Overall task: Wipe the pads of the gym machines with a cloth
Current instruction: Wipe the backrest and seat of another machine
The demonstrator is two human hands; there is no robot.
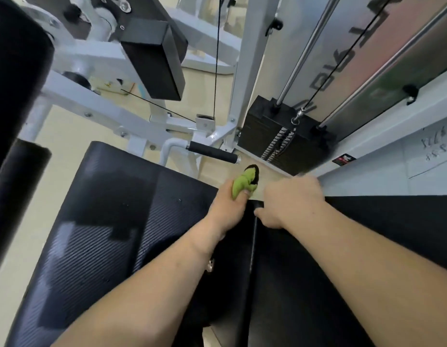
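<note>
- Nearest, both forearms reach out over two black pads: the textured seat pad [104, 221] on the left and the smooth right pad [367, 246], with a dark gap between them.
- The right hand [292, 199] is clamped on the far edge of the right pad. Its thumb lies on the near face and its fingers go over the edge, out of sight.
- Just beside it, but not touching, the left hand [225, 209] pinches the green cloth [242, 185], which is bunched into a small wad.
- The cloth pokes out past the seat pad's far corner and hangs over the floor [67, 136], lying on neither pad.
- Likely trouble: a wad this tight would meet the pad with little of its surface, so a stroke could leave streaks. A loose pinch could drop the cloth to the floor or into the gap.
- Farther on, the black-gripped handle [212, 152] sits near the left knuckles, so a long stroke outward could knock them against it.
- The weight stack [280, 136] stands beyond.
</note>
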